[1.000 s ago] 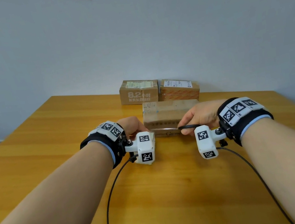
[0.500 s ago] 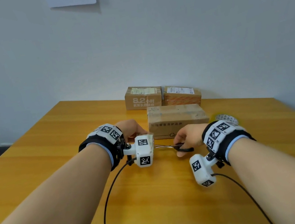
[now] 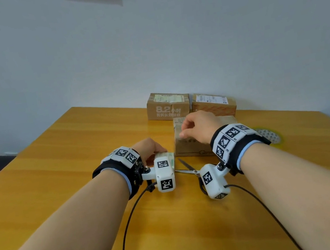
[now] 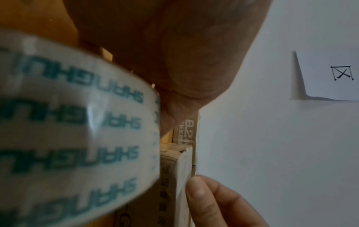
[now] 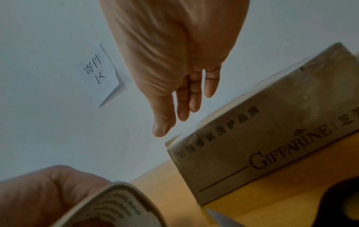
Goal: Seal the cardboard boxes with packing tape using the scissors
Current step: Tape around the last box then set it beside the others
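My left hand (image 3: pixel 153 149) grips a roll of clear packing tape (image 3: pixel 164 155) printed with blue letters, just left of the nearest cardboard box (image 3: pixel 188 150). The left wrist view shows the tape roll (image 4: pixel 77 122) close up against the box's end (image 4: pixel 169 176). My right hand (image 3: pixel 183 131) hovers open over the box's top left edge; in the right wrist view its fingers (image 5: pixel 186 98) are nearly straight above the box (image 5: pixel 272 138). The scissors (image 3: pixel 186 169) lie on the table in front of the box, blades apart, with no hand on them.
Two more cardboard boxes (image 3: pixel 167 107) (image 3: pixel 214 104) stand side by side behind the near one, by the wall. A second tape roll (image 3: pixel 269 136) lies flat to the right of my right wrist. The wooden table (image 3: pixel 57 164) spreads left and towards me.
My right hand held the scissors by the box, lowered them onto the table, let go and rose to the box's top left edge. The left hand stayed put with the tape roll.
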